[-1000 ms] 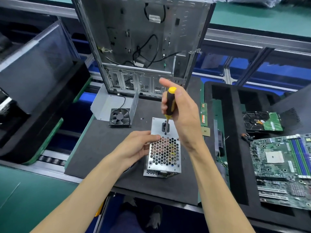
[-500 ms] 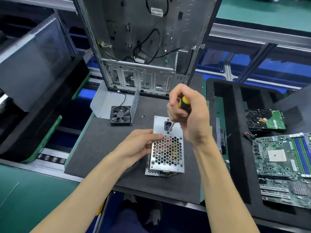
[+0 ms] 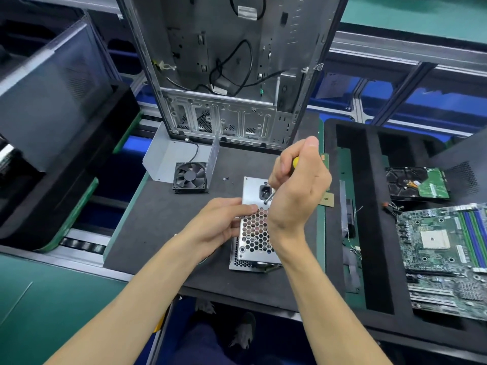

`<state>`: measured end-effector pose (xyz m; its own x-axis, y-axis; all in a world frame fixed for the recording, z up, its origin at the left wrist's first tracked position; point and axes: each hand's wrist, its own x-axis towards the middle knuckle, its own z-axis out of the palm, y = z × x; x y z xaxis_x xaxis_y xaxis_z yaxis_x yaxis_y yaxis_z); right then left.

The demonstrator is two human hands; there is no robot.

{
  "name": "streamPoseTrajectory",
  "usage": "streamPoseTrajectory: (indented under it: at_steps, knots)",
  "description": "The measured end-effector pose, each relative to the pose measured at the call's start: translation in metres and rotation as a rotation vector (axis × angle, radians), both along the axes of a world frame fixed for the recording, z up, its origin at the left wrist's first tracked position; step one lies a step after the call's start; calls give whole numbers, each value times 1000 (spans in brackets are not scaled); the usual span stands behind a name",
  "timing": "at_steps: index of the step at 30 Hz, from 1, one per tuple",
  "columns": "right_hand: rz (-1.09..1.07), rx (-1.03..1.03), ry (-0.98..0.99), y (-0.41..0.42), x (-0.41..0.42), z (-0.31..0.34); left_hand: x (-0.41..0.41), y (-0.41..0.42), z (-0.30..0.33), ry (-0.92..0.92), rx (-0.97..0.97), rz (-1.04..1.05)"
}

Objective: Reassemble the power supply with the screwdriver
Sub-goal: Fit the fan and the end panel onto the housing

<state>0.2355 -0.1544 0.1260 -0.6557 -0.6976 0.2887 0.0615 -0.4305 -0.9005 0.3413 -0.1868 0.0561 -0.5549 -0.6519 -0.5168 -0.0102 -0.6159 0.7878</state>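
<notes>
A silver power supply (image 3: pixel 253 241) with a honeycomb grille and a black mains socket lies on the dark foam mat (image 3: pixel 158 219). My left hand (image 3: pixel 218 227) grips its left edge, fingers resting on the grille's top corner. My right hand (image 3: pixel 297 191) is wrapped around a yellow-and-black screwdriver (image 3: pixel 295 162); only a bit of yellow handle and the metal shaft show. The tip touches the cover just below the socket, with the shaft tilted to the right.
A black case fan (image 3: pixel 190 177) in a metal bracket sits behind left. Loose screws (image 3: pixel 224 178) lie beside it. An open computer chassis (image 3: pixel 232 75) stands at the back. A foam tray at right holds a hard drive (image 3: pixel 419 187) and a motherboard (image 3: pixel 445 256).
My right hand has shifted its grip down over the handle and tilted the screwdriver from upright to leaning right. The left hand stays on the power supply.
</notes>
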Motion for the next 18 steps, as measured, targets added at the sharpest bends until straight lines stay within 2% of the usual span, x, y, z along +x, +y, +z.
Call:
streamPoseTrajectory:
  at_steps: [2, 4, 7, 9, 12, 16, 18]
  knots:
    - [121, 8, 80, -2, -10, -1, 1, 0, -1, 0, 7, 10]
    - [370, 0, 191, -5, -26, 3, 2, 0, -3, -7, 14, 19]
    - [728, 1, 177, -12, -49, 14, 3, -1, -5, -12, 14, 23]
    - [812, 80, 206, -13, -53, 18, 3, 0, -5, -3, 14, 20]
    - [684, 128, 104, -10, -43, 12, 4, 0, -5, 13, 24, 28]
    - [211, -9, -30, 2, -19, 0, 2, 1, -4, 7, 3, 32]
    - [76, -33, -53, 5, -9, -2, 1, 2, -4, 9, -6, 30]
